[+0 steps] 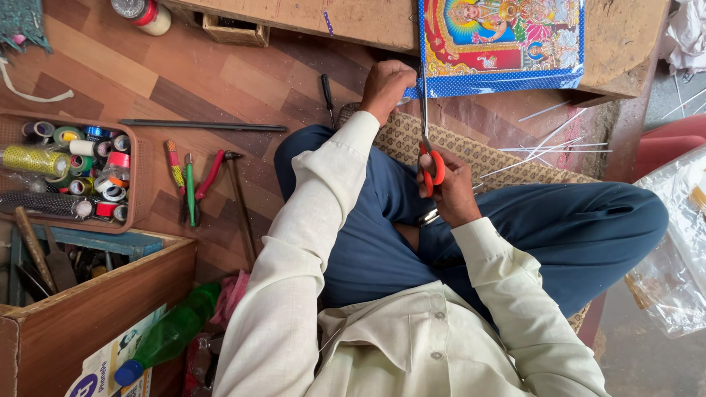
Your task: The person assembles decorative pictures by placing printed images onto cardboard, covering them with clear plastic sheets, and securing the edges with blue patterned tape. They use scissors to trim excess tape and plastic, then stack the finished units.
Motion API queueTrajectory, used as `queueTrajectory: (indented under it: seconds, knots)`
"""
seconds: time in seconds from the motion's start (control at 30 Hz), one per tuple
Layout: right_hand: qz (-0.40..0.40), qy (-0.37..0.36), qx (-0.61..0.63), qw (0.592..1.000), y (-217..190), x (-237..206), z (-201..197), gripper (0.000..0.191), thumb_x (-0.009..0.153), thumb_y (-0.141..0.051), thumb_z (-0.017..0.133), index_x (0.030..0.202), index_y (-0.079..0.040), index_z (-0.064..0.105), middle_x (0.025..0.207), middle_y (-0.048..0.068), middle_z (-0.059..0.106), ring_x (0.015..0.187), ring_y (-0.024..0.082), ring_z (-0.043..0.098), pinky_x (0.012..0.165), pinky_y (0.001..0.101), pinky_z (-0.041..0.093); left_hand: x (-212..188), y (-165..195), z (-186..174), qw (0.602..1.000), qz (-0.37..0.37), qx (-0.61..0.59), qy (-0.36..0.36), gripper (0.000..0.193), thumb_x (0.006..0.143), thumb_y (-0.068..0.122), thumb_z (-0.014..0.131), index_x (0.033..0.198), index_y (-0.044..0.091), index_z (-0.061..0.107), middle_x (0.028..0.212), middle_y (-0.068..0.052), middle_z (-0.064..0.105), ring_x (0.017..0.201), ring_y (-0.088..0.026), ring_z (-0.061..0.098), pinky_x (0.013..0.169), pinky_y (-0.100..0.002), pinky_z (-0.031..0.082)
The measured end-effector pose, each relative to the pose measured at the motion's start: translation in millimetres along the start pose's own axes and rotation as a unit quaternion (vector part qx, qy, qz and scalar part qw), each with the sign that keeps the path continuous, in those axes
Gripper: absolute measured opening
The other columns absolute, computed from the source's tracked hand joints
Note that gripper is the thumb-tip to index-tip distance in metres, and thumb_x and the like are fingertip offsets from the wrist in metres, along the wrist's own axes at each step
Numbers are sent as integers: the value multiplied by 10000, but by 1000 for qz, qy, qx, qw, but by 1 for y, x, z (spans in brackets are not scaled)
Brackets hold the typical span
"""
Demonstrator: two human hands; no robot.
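I sit cross-legged on a patterned mat point(478, 154) in blue trousers and a cream shirt. My right hand point(450, 187) is closed on the orange handles of a pair of scissors point(428, 143), whose blades point up at the lower left edge of a colourful picture with a blue dotted border point(507, 82). My left hand point(386, 87) is closed on that same lower left corner of the picture. The picture lies on a low wooden board point(353, 22).
Left on the wood-pattern floor lie pliers with red handles point(209, 176), a hammer point(241, 202), a screwdriver point(327, 95) and a long metal rod point(202, 126). A basket of tape rolls point(73, 173), a wooden box point(95, 309), a green bottle point(173, 334) and thin sticks point(551, 143) surround me.
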State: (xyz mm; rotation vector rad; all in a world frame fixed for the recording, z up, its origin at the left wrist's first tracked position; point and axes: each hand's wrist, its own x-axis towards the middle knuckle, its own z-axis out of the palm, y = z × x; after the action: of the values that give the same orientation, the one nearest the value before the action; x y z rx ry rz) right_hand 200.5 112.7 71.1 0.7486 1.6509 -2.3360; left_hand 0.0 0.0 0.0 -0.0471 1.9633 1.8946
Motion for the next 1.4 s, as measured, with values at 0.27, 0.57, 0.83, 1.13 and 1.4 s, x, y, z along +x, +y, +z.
queueTrajectory:
  seconds: [0.27,0.57,0.83,1.13,1.4]
  knots:
    - [-11,15,-25,1000,12,-4,2,477,867,-139,793,1286,38,652,718,60,657,478,125,592,422,235,458,3,-6,-2,999,20,49,6,217,825,199,645,843,31,781,722,-64,702,615,-155,634,486,-307,488]
    - [-134,55,-646,749,7,-57,-3,481,777,-168,811,1216,-53,649,864,226,692,731,438,687,629,502,541,32,14,-43,850,255,376,267,509,907,112,642,1391,61,492,1318,-175,598,1194,-355,577,1002,-502,473]
    - [-156,21,-575,803,-16,-10,8,608,733,-239,863,1278,-82,644,1065,211,695,876,386,709,757,457,569,86,37,-74,766,354,392,367,659,817,218,743,1391,19,489,1371,-230,571,1243,-410,556,998,-520,459]
    - [-80,97,208,970,14,82,-3,711,874,-263,800,1454,-14,472,1317,128,619,1170,230,640,1046,400,512,62,-11,-32,982,11,-190,-16,223,869,171,826,926,-29,745,843,-92,753,637,-134,665,503,-262,480]
    - [-86,57,507,856,-21,121,-30,548,819,-309,771,1262,-38,596,1183,125,717,1125,315,678,1093,524,467,-5,-14,-12,958,-87,-203,-185,159,857,141,773,962,40,710,830,-73,755,609,-147,681,554,-279,539]
